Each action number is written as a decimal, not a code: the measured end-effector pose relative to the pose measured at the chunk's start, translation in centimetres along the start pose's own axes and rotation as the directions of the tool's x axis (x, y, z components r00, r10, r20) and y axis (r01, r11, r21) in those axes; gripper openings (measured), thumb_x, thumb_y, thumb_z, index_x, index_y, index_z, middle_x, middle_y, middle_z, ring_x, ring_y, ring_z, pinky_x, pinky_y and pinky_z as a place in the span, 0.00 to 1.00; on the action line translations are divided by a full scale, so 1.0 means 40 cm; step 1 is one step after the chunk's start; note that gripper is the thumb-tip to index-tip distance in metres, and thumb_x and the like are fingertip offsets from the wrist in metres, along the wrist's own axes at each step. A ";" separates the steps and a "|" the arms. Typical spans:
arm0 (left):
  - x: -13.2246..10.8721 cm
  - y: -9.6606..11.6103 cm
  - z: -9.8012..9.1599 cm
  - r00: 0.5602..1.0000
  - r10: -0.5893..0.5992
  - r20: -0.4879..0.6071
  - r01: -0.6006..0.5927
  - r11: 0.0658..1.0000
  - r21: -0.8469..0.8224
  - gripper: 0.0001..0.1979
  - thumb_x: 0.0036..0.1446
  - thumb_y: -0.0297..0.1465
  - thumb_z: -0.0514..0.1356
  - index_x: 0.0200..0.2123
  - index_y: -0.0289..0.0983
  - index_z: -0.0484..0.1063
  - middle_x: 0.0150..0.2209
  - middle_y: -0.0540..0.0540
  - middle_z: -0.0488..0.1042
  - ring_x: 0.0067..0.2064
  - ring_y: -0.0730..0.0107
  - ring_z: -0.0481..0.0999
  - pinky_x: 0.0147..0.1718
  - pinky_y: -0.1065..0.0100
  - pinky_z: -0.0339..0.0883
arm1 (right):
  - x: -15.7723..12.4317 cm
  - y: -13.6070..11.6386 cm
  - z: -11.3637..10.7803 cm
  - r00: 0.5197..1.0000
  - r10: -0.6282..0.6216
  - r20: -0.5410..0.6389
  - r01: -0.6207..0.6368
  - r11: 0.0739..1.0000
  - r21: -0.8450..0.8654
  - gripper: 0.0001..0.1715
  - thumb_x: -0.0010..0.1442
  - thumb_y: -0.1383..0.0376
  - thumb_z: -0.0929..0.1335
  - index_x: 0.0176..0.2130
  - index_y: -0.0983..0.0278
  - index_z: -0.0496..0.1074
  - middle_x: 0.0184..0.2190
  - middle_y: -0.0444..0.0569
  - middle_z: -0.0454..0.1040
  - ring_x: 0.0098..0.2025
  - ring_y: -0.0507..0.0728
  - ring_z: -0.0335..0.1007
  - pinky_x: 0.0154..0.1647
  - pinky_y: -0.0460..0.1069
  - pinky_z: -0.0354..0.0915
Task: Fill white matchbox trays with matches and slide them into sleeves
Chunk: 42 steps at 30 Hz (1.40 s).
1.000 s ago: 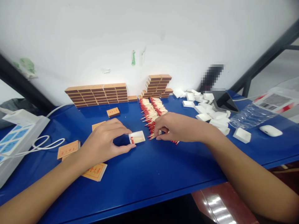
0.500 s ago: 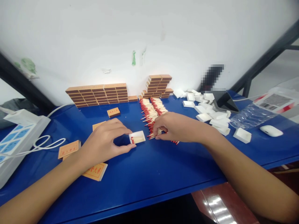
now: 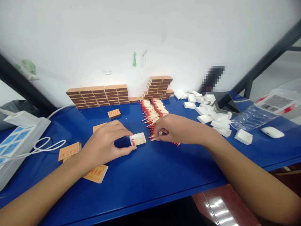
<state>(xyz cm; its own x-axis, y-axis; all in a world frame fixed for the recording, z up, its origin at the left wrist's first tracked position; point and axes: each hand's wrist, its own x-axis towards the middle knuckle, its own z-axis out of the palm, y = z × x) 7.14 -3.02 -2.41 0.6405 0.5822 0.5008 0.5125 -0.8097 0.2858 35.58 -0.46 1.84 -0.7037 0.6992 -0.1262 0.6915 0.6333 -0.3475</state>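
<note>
My left hand [image 3: 103, 142] pinches the left end of a small white matchbox tray [image 3: 138, 138] lying on the blue table [image 3: 150, 169]; a few red-tipped matches lie in the tray. Just right of it, my right hand [image 3: 175, 128] rests on the near end of a long pile of red-tipped matches [image 3: 152, 111], fingers curled and pinched on several matches.
Stacks of orange matchboxes [image 3: 98, 95] stand along the white wall, with a second stack [image 3: 158, 86] further right. Flat orange sleeves [image 3: 95, 174] lie at left. Several empty white trays [image 3: 209, 113] sit at right. A power strip [image 3: 16, 138] is far left, a white case [image 3: 272, 132] far right.
Almost nothing differs. My right hand's fingers shift slightly on the matches; the left hand stays on the tray.
</note>
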 end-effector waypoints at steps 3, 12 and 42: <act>-0.002 0.000 -0.001 1.000 0.002 0.000 -0.002 1.000 0.005 0.10 0.61 0.35 0.72 0.44 0.39 0.81 0.39 0.47 0.82 0.41 0.64 0.78 0.40 0.62 0.73 | 0.002 0.003 0.002 1.000 0.014 0.018 -0.014 1.000 0.000 0.07 0.63 0.71 0.72 0.38 0.63 0.84 0.36 0.48 0.84 0.34 0.54 0.74 0.36 0.48 0.62; -0.001 -0.001 -0.002 1.000 -0.007 0.013 0.007 1.000 -0.005 0.10 0.62 0.35 0.72 0.44 0.39 0.81 0.39 0.46 0.82 0.41 0.64 0.78 0.39 0.62 0.73 | -0.006 0.001 0.011 0.998 0.012 0.055 -0.013 1.000 0.013 0.07 0.61 0.72 0.70 0.34 0.63 0.79 0.32 0.46 0.80 0.31 0.53 0.69 0.33 0.48 0.58; -0.005 0.017 0.014 1.000 0.008 0.024 -0.007 0.999 -0.041 0.10 0.62 0.36 0.72 0.45 0.39 0.81 0.39 0.45 0.82 0.42 0.62 0.79 0.40 0.61 0.74 | 0.024 -0.060 0.069 0.972 -0.097 -0.213 0.110 0.993 0.048 0.07 0.70 0.67 0.69 0.41 0.65 0.79 0.38 0.50 0.80 0.37 0.54 0.71 0.37 0.48 0.58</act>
<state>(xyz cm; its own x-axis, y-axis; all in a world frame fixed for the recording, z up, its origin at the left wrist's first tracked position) 7.69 -3.66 -2.77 0.6578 0.5773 0.4837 0.4839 -0.8161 0.3159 32.79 -2.22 -0.02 -0.7166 0.6889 0.1094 0.6015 0.6897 -0.4030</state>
